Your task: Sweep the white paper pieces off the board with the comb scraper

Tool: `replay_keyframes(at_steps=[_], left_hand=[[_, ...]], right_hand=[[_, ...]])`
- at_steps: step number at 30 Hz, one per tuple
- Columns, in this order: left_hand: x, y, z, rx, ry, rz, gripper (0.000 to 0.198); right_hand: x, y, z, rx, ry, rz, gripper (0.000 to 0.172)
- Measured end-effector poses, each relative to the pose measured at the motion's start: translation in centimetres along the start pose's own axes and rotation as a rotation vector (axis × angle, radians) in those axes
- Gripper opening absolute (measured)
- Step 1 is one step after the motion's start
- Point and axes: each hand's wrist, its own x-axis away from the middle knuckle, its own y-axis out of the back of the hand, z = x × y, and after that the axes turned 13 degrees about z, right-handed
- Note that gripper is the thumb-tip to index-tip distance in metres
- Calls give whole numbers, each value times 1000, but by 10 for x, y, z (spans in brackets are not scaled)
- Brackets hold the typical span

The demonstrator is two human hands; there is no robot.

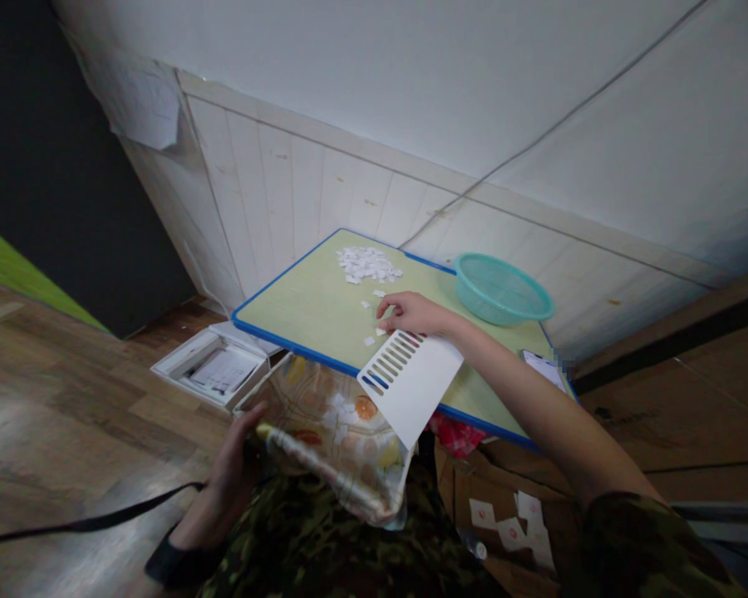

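My left hand (240, 453) grips the near left rim of a shallow fruit-patterned tray (324, 465), which tilts below the table's front edge. A few small white paper pieces (342, 411) lie inside it. Over the table, my right hand (415, 314) is curled, with a white slotted plastic scraper (420, 382) under its palm, apparently held by the lower fingers. The scraper overlaps the table edge and the tray. Thumb and forefinger are at a small white paper square (380, 331); whether they pinch it I cannot tell. A heap of similar pieces (369, 264) lies farther back.
The yellow-green table (292, 291) with a blue rim stands against the wall. A turquoise basin (502, 291) sits at its back right, and a phone-like flat item (543, 370) at the right edge. An open white box (218, 370) is at left; cardboard (467, 482) lies below right.
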Motion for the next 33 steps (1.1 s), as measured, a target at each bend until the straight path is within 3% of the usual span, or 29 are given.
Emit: replay_keyframes(at_steps=[3,6,9,12,15,18,26,33], left_hand=[[-1,2,1,-17,34,54,19],[-2,3,3,1,22,24,17],[-3,3,4,7,71,77,23],[-2,2,5,18,12,41,20],[-1,0,4,15,-17,-2,15],[1,-1,3,8,29,11,12],[0,-2,2,29,-27,-56,14],[2,-2,3,31,3,-23,16]], right_hand=[[11,8,4,73,-58,-3,33],[25,23,4,104,-81,-55,50],[33,39,-5,73,-151,-368,59],[32,49,-20,20,-236,-704,62],[25,48,-35,79,-284,-1015,64],[16,35,-44,173,-307,-1183,63],[14,-7,-37,369,-305,-1178,56],[29,-29,-13,396,-274,-1153,53]])
